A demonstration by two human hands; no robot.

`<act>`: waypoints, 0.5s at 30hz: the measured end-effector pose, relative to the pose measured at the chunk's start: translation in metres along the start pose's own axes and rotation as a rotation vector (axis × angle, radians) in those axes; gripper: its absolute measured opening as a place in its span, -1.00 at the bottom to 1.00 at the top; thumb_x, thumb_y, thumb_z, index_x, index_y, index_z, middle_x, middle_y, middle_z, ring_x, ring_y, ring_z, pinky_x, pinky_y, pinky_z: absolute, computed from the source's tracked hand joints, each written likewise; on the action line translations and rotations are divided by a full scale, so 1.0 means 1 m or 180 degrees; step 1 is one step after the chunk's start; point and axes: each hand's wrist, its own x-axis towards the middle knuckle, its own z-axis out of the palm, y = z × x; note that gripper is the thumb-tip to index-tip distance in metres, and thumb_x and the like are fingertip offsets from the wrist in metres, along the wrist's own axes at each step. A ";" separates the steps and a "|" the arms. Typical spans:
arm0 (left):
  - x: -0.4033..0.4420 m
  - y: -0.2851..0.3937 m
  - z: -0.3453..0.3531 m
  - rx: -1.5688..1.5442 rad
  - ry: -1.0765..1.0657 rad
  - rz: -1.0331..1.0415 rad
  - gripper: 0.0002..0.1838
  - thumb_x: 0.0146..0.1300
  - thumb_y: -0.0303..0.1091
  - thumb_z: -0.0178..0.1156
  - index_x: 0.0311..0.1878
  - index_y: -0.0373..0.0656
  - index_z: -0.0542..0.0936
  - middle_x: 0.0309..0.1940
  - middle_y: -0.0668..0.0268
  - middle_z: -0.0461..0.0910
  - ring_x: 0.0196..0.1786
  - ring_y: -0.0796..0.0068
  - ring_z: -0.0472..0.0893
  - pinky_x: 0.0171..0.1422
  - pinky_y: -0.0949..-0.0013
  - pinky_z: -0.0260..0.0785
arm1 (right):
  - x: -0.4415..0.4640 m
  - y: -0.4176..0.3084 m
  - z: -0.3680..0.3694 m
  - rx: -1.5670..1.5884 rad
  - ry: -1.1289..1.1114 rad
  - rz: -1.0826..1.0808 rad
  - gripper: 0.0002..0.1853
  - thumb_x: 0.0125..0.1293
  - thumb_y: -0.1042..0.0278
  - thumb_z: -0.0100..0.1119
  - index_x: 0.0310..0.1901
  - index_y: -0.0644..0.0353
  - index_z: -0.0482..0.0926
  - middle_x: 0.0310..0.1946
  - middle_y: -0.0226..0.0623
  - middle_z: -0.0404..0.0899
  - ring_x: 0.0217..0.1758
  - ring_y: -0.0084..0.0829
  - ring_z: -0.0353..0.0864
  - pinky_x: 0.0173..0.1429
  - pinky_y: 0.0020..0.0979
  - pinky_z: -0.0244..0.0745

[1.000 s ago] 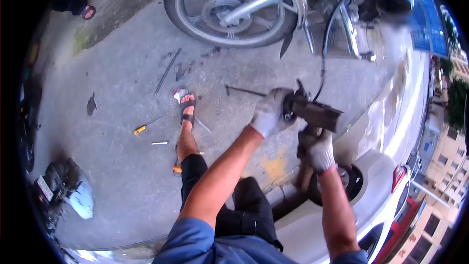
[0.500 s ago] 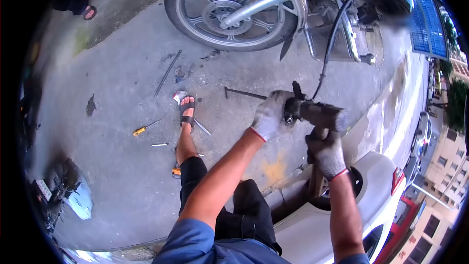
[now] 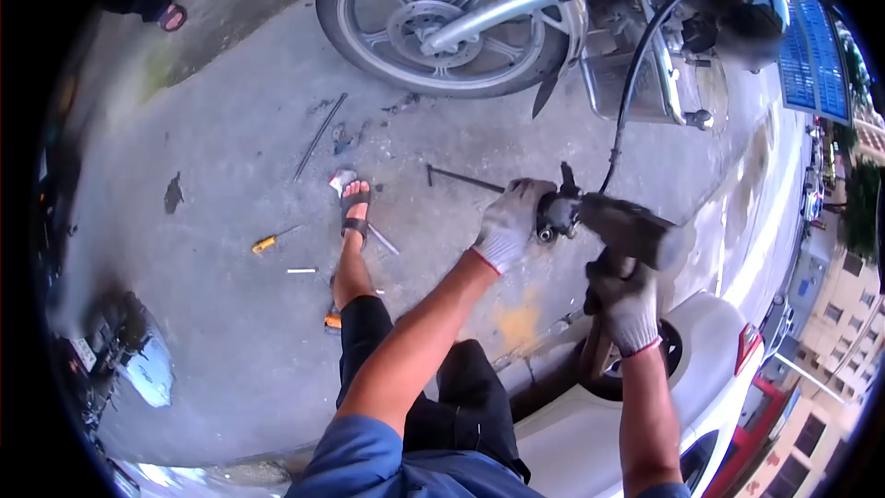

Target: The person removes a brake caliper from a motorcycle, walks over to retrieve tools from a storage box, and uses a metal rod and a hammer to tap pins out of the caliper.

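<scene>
My left hand (image 3: 513,221), in a pale knitted glove with a dark palm, is closed round a black metal part (image 3: 558,214) joined to a black cable (image 3: 627,97). A thin dark rod (image 3: 466,177) with a short crossbar sticks out to the left of that glove. My right hand (image 3: 627,304), gloved too, grips the handle of a hammer. The heavy dark hammer head (image 3: 631,229) is blurred and lies just right of the metal part; whether they touch I cannot tell.
A motorcycle wheel (image 3: 447,23) and frame stand ahead. On the ground lie a yellow screwdriver (image 3: 265,243), a long rod (image 3: 321,136) and a small white bar (image 3: 300,270). A white car (image 3: 599,424) is at the lower right. Another person's sandalled feet (image 3: 172,17) show at upper left.
My right hand and the hammer have shifted to the right and slightly down. My left hand keeps its hold on the metal part, nearly in place.
</scene>
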 end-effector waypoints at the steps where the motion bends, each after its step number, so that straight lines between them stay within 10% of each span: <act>1: 0.002 0.003 -0.003 0.0054 -0.0113 -0.0069 -0.32 -0.27 -0.36 0.44 0.06 -0.13 0.44 -0.08 0.10 0.53 0.02 0.04 0.52 0.06 0.14 0.44 | -0.002 0.003 0.003 0.0088 0.0255 -0.0475 -0.82 0.16 0.57 0.24 -0.21 0.26 0.48 -0.49 -0.39 0.50 -0.62 -0.57 0.45 -0.59 -0.48 0.39; 6: 0.005 0.001 -0.006 -0.0048 -0.0087 -0.0061 -0.30 -0.24 -0.37 0.42 0.07 -0.20 0.39 -0.09 0.06 0.50 0.03 -0.03 0.49 0.06 0.09 0.42 | 0.051 0.017 0.034 -0.0622 0.0256 -0.1676 -0.49 0.17 0.57 0.28 0.20 0.25 0.48 0.15 -0.27 0.52 0.17 -0.41 0.46 0.28 -0.41 0.30; 8: -0.001 -0.003 0.005 -0.0238 -0.0139 -0.0313 -0.26 -0.24 -0.42 0.43 0.12 -0.24 0.37 -0.06 0.02 0.49 0.06 -0.03 0.49 0.12 0.12 0.41 | 0.069 0.037 0.046 -0.0265 0.0219 -0.1112 -0.49 0.17 0.58 0.27 0.21 0.22 0.48 0.14 -0.30 0.53 0.14 -0.41 0.49 0.27 -0.42 0.32; 10: -0.001 -0.012 0.001 -0.0724 0.0302 -0.0125 -0.21 -0.22 -0.42 0.44 0.17 -0.25 0.34 -0.02 0.00 0.48 0.06 -0.02 0.49 0.14 0.13 0.41 | 0.075 0.013 0.056 -0.1766 0.0381 -0.2682 -0.46 0.13 0.55 0.24 0.22 0.21 0.47 0.17 -0.22 0.49 0.18 -0.39 0.48 0.25 -0.33 0.40; 11: -0.002 -0.013 0.000 -0.1167 0.0675 0.0136 -0.17 -0.20 -0.42 0.45 0.23 -0.27 0.32 0.02 -0.01 0.46 0.06 0.00 0.50 0.16 0.15 0.41 | 0.072 0.017 0.063 -0.0952 0.0430 -0.1404 -0.46 0.11 0.52 0.25 0.20 0.26 0.47 0.16 -0.13 0.49 0.29 -0.29 0.42 0.32 -0.26 0.38; 15: -0.016 -0.024 0.003 -0.1512 0.0783 -0.0578 -0.04 -0.14 -0.30 0.51 0.34 -0.29 0.22 0.16 -0.04 0.35 0.11 0.09 0.51 0.14 0.20 0.46 | 0.073 0.016 0.068 -0.1192 0.0364 -0.1934 -0.47 0.21 0.52 0.24 0.25 0.24 0.41 0.10 -0.22 0.51 0.10 -0.40 0.52 0.11 -0.38 0.48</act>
